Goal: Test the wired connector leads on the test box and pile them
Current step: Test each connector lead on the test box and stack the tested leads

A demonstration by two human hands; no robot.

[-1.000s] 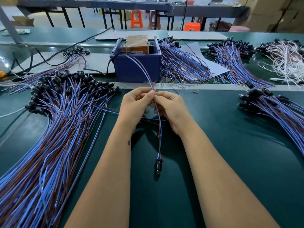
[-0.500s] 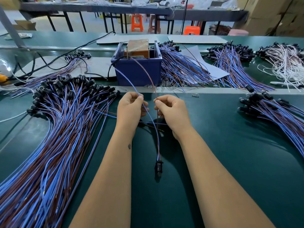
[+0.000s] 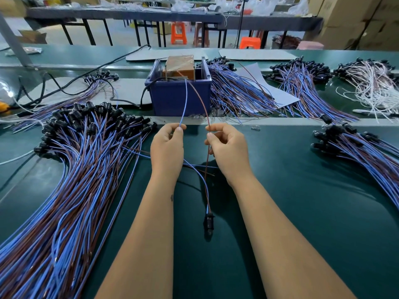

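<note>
Head view, looking down along two bare forearms onto a dark green table (image 3: 302,190). The left hand (image 3: 167,147) pinches a blue wire (image 3: 183,104) between thumb and forefinger, the other fingers curled in. The right hand (image 3: 228,147) pinches a brown wire (image 3: 203,100) the same way. The hands sit apart at the same height above the table. Both wires rise from the fingers and reach into a dark blue test box (image 3: 179,96) just beyond the hands, where an orange-brown block (image 3: 180,65) sits inside. Below the hands the two wires run down and meet at a small black connector (image 3: 209,221) resting on the table between the forearms. A large pile of blue and brown leads (image 3: 71,190) with black connectors fans across the table to the left. A smaller pile (image 3: 362,152) lies to the right. More bundles (image 3: 237,93) lie beside the box, and a white-wired bundle (image 3: 371,83) lies at far right.
</note>
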